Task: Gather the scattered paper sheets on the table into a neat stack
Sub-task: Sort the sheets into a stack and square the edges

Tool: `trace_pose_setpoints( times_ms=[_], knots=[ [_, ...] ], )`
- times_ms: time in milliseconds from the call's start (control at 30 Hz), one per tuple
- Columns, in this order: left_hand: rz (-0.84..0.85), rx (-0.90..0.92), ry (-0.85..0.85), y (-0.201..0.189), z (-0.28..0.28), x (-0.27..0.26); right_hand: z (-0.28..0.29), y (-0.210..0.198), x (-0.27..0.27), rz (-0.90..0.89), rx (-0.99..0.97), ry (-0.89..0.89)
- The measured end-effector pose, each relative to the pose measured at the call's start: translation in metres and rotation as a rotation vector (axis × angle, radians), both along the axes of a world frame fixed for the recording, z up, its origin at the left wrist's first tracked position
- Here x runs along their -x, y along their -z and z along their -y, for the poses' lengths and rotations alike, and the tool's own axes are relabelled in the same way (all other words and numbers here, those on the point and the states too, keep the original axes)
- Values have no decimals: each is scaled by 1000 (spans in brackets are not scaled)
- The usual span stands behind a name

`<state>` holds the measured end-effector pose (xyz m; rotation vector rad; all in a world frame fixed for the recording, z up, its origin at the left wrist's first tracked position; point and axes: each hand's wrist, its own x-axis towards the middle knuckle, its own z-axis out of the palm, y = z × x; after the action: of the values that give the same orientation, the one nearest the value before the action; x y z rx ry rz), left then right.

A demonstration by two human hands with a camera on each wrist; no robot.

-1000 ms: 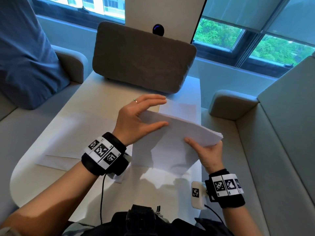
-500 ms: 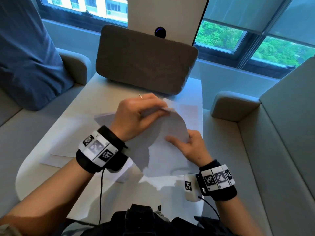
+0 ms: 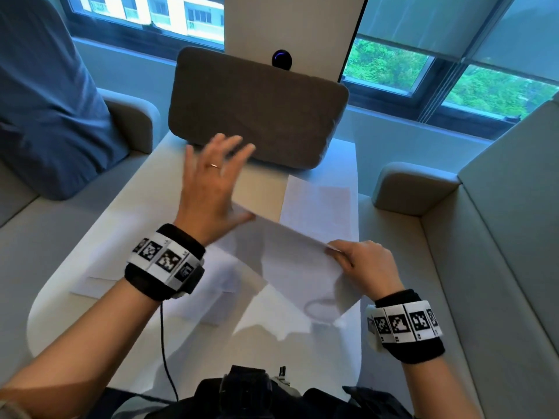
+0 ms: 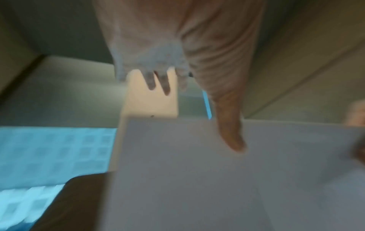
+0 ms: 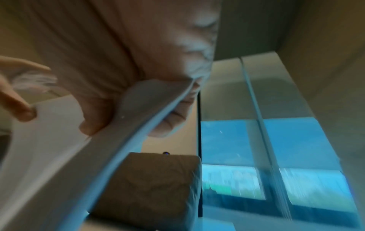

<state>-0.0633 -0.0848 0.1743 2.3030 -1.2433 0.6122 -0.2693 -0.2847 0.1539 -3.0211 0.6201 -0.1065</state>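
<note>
My right hand (image 3: 343, 254) grips the right end of a thin stack of white paper sheets (image 3: 290, 267), held tilted above the table. In the right wrist view the thumb (image 5: 94, 123) and the fingers (image 5: 169, 125) pinch the stack's edge (image 5: 138, 132). My left hand (image 3: 223, 182) is raised with its fingers spread, and only the thumb (image 4: 233, 137) lies against the stack's left end (image 4: 197, 171). One loose sheet (image 3: 317, 204) lies flat at the far right of the table. More sheets (image 3: 99, 282) lie overlapping at the left, partly hidden under my left wrist.
The white table (image 3: 145, 189) runs between two pale sofa seats. A grey cushion (image 3: 257, 116) stands across its far end, just beyond my left fingertips. A blue pillow (image 3: 45, 101) rests on the left sofa. A black cable (image 3: 165, 343) hangs from my left wristband.
My left hand has let go of the sheets and lifted forward with fingers spread. The bent stack has straightened, and my right hand has shifted right along with it.
</note>
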Motion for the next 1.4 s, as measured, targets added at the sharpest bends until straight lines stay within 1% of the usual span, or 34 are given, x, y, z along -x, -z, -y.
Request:
trace_pose_setpoints(
  times_ms=[67,100,133,167,233,267,333,367,400,467,500,533,567,600,633,667,767,833,867,933,1000,1067,1133,1333,1400],
  knots=[
    [118,-272,102,2,11,16,-5,-6,-3,-68,89,-58],
    [150,-378,155,5,18,26,-7,-8,-7,-91,115,-92],
    [173,-441,193,9,24,36,-10,-10,-11,-96,126,-131],
    [159,-513,204,10,29,45,-13,-11,-15,-67,125,-176],
    [-6,-636,135,15,36,55,-17,-13,-19,115,82,-230],
    [-43,-635,102,16,36,53,-16,-14,-19,274,46,-223],
    [-83,-506,104,15,29,41,-7,-11,-18,590,41,-141],
    [-121,-378,126,17,25,31,-2,-8,-17,716,37,-68],
    [-204,-235,153,17,20,22,1,-6,-16,819,-24,35],
    [-423,46,218,18,12,12,9,-3,-15,963,-294,280],
    [-530,170,221,19,12,10,13,1,-15,977,-482,403],
    [-642,254,201,19,12,11,14,5,-15,966,-685,490],
    [-754,324,179,21,13,14,16,11,-16,960,-901,504],
    [-862,388,168,23,14,17,16,16,-16,948,-1106,464],
    [-950,445,173,27,17,23,15,19,-16,911,-1249,405],
    [-1016,484,190,30,19,30,10,19,-16,875,-1301,361],
    [-1135,609,215,43,27,47,-1,16,-13,874,-1197,273],
    [-1168,700,181,54,29,51,-1,23,-9,908,-1190,223],
    [-1180,718,169,61,30,51,1,31,-7,909,-1193,233],
    [-1240,692,159,77,29,54,4,52,-3,857,-1172,306],
    [-1300,622,135,95,27,59,3,74,1,804,-1169,351],
    [-1313,561,125,110,25,64,-1,86,4,776,-1192,404],
    [-1306,537,136,117,24,66,-3,92,6,749,-1188,410],
    [-1284,620,161,115,27,67,0,93,0,784,-1193,367],
    [-1297,590,159,123,25,65,2,100,1,754,-1190,360]
  ],
)
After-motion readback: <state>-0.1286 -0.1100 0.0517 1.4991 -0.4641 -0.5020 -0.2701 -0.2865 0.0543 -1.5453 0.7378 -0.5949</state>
